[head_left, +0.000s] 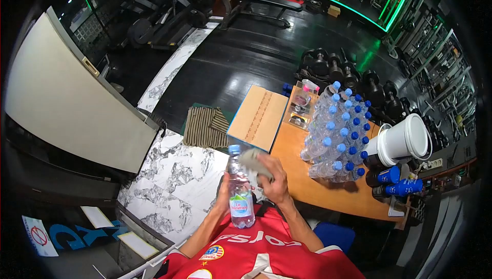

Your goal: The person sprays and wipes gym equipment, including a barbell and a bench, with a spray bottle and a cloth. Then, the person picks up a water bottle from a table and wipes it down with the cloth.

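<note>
A clear plastic water bottle (241, 204) with a light blue cap and a "Le Minerale" label stands upright in front of my chest. My left hand (223, 195) is closed around its side, with the fingers mostly hidden behind it. My right hand (277, 180) grips a greyish cloth (257, 164), blurred by motion, beside the bottle's upper part. Whether the cloth touches the bottle, I cannot tell. To the right, several similar water bottles (328, 147) with light and dark blue caps stand in rows on a wooden table (291, 152).
A closed cardboard box (259, 115) sits at the table's left end, near a striped mat (202, 128). White buckets (402, 138) and blue containers (402, 187) lie at the right. Behind the table are dumbbells (373, 87). An open door (77, 94) stands at left.
</note>
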Available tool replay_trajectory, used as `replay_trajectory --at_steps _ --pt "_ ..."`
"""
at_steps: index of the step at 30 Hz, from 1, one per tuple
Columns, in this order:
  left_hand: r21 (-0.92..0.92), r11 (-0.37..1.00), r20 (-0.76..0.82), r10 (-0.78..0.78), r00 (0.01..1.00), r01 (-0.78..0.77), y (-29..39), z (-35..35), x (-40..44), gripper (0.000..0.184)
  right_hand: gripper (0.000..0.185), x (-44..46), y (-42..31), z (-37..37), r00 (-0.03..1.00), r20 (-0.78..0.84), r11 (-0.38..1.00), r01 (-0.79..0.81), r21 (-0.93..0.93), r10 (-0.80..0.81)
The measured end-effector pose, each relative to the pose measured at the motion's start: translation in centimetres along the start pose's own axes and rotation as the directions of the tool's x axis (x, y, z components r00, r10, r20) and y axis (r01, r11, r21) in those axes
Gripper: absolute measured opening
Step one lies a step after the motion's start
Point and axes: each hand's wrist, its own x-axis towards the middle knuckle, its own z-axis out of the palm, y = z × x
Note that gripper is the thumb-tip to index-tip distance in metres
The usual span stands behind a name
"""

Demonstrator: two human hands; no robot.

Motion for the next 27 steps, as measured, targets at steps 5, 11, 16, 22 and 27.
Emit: replay_trajectory --at_steps 5,11,16,22,27 --pt "-0.024 1.000 0.034 0.001 0.999 -0.001 -0.9 1.0 0.2 0.069 0.061 0.0 -1.6 1.3 0.994 0.072 0.972 -0.060 -0.229 0.078" --pt "-0.160 0.987 0.010 -0.019 1.000 0.021 0.3 0.6 -0.8 0.076 0.061 -3.1 -1.1 0.1 0.912 0.400 0.988 0.137 -0.074 -0.096" --pt "0.102 0.995 0.082 -0.009 0.997 0.001 -0.1 -0.1 -0.1 0.070 0.054 0.2 -1.0 -1.7 0.978 0.180 0.991 0.119 -0.058 -0.107" --pt "-0.086 0.994 -0.126 0.050 0.991 -0.061 -0.4 1.8 0.4 0.081 0.050 -1.3 -1.9 2.3 0.987 0.149 0.951 0.099 -0.292 -0.056" --pt "-0.123 0.992 -0.037 -0.046 0.998 0.041 0.0 0.2 -0.2 0.089 0.044 -2.0 0.5 -0.4 0.962 0.272 0.995 -0.001 0.103 -0.027"
